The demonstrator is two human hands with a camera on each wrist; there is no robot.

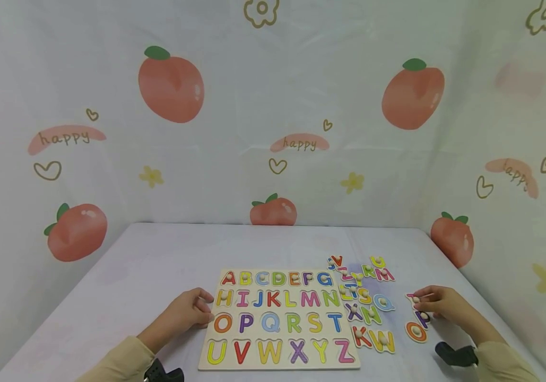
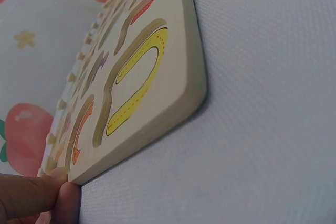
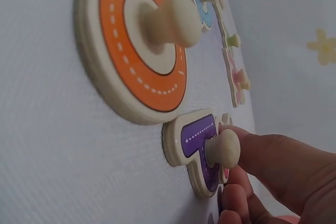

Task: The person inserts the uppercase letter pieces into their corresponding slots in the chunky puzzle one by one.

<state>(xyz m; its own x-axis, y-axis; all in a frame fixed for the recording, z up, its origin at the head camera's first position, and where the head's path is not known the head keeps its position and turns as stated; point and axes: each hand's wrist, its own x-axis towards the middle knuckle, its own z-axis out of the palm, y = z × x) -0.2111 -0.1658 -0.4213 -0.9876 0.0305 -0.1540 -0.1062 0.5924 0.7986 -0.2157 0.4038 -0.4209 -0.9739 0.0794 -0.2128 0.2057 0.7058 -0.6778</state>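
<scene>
An alphabet puzzle board lies flat on the table. Knobbed pieces fill its top row, A to G, and the H piece sits below A; recesses such as the yellow U are bare. My left hand holds the board's left edge, thumb on top and a finger against the side. Right of the board, my right hand pinches a pink-red letter piece, apparently an I; its knob is hidden by the fingers. Nearest to that hand are a purple P piece and an orange O piece.
Several loose knobbed letters lie between board and right hand, among them K, W, Q and M. A printed curtain encloses the white table at the back and sides.
</scene>
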